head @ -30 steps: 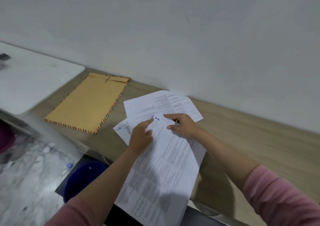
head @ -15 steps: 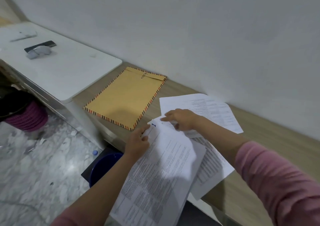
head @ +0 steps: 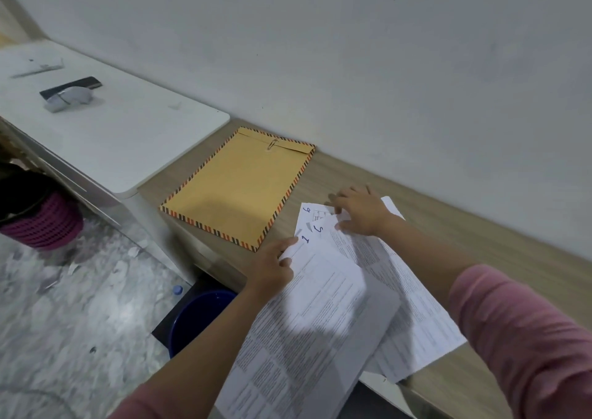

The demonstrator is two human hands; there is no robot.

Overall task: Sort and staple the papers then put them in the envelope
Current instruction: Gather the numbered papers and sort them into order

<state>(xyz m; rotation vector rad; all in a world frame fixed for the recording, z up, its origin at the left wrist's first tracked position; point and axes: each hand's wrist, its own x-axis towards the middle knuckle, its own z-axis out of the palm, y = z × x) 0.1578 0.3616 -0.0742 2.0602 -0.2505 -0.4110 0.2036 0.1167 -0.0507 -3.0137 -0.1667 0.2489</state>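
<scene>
The papers (head: 323, 309) are spread in a loose fan on the near part of the wooden desk (head: 480, 239), their lower ends hanging out past its front edge. Handwritten numbers are seen in the top corners: a 1 on the uppermost sheet, what looks like a 5 and a 9 on sheets beneath. The top sheet is pinched at its upper left corner by the left hand (head: 272, 269), thumb on top and fingers curled under. The right hand (head: 360, 212) is laid on the upper corners of the lower sheets, fingers spread and pressing flat, nothing being gripped.

Sorting is judged to be the step in hand; nothing appears stapled yet. Next, the numbered corners need to be read and the sheets put in order and squared up.

The brown envelope (head: 237, 191) lies flat just left of the papers, apart from them, its flap held by a paper clip (head: 272, 144) that would have to be removed. What may be the stapler (head: 69, 96) rests on the white table (head: 134, 136) well to the left, out of easy reach. Below the desk, a blue bucket (head: 198, 316) and a purple basket (head: 41, 220) are seen.
</scene>
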